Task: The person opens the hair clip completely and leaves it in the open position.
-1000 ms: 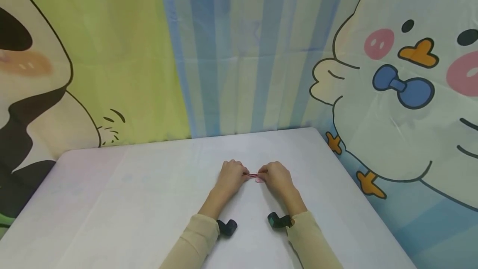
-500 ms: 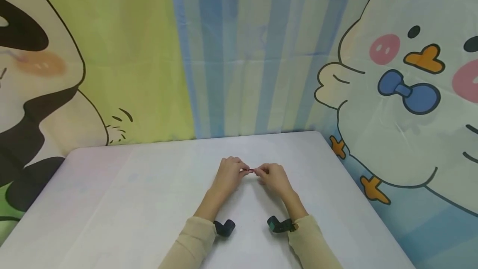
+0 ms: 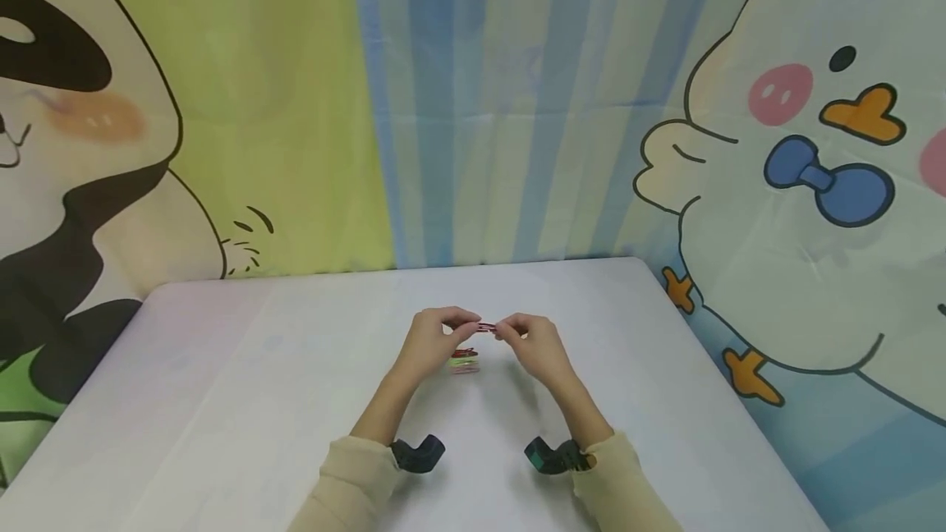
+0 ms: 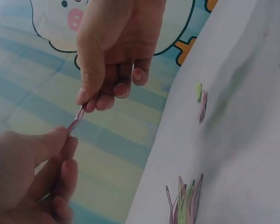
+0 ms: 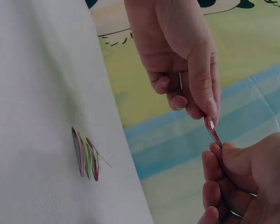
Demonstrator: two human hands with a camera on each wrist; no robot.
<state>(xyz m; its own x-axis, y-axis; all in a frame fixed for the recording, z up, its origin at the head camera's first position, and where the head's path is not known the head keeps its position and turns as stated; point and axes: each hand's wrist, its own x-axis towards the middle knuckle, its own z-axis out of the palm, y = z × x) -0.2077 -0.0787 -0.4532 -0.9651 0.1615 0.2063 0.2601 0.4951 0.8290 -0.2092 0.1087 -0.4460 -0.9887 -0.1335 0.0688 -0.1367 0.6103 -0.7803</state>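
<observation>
The held piece (image 5: 213, 131) is reddish, table (image 3: 259, 401) white, backdrop (image 3: 502, 105) partly blue-striped.

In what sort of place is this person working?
Probably an indoor space set up for recording, though I cannot be sure: a white table, a cartoon-printed backdrop behind it, and a dark device worn at each wrist.

Head view: we looked forward and down, from well back, over the white table (image 3: 281, 401) to the printed backdrop (image 3: 480, 105). Left wrist view: tilted and close, we faced the right hand (image 4: 114, 44). Right wrist view: likewise tilted and close, we faced the left hand (image 5: 182, 44). The wrist views shared both hands and the thin red piece (image 5: 212, 130) between them.
</observation>
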